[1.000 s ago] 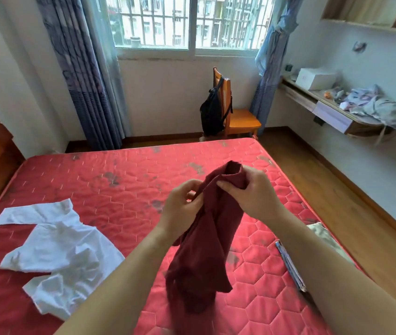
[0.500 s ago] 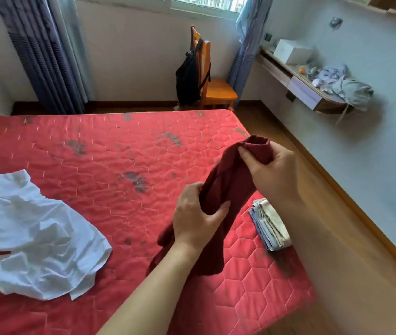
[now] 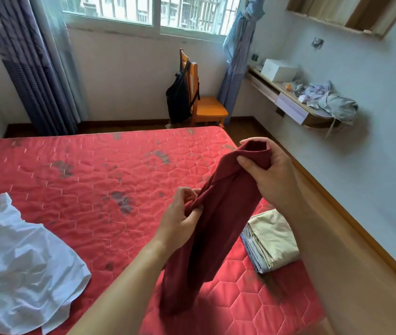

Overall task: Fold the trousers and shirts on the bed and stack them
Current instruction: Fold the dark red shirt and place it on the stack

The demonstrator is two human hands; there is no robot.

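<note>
The dark red cloth (image 3: 216, 213) hangs over the bed (image 3: 90, 165) near its right edge; it looks soft, light and floppy, so the top edge is the best place to hold. The right hand (image 3: 273, 176) has its fingers (image 3: 248, 164) curled round the top end, and the left hand (image 3: 180, 222) pinches a bunch lower down. A folded pile (image 3: 273, 240) lies on the bed just beside it.

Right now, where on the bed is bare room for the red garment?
The mattress is bare between the crumpled white shirt and the folded stack, up to its far edge. The right side is crowded by the stack.
</note>
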